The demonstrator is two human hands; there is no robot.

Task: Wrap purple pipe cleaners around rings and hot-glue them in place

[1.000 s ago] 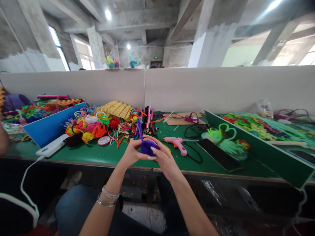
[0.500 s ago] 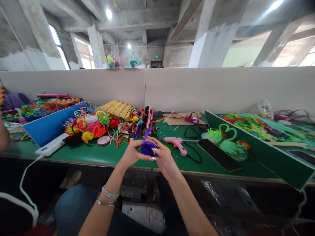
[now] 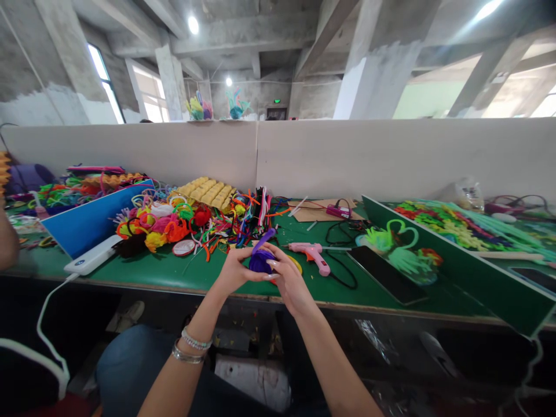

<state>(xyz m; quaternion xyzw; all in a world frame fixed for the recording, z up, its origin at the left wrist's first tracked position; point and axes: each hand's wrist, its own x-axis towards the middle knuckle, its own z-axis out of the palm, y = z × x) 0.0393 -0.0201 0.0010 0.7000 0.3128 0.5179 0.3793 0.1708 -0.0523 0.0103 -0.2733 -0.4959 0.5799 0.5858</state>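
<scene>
- Holding and shaping a small purple bundle (image 3: 259,262) looks like the step in hand; whether its strands are being wound or pressed cannot be told.
- The bundle sits between the palms, near the front edge of the green table (image 3: 165,275), with a purple strand (image 3: 263,240) standing up from its top and leaning right.
- The left hand (image 3: 232,271) curls round its left side, the thumb low and the fingers behind.
- The right hand (image 3: 292,284) closes in from the other side — its fingertips lie against the bundle, opposite the left.
- What the next move calls for, I judge, is one hand firm on the body, leaving the other free for the loose strand; too hard a squeeze could flatten the shape.
- If gluing is wanted, the pink glue gun (image 3: 319,258) lies near the right hand — untouched, clear of its fingers.
</scene>
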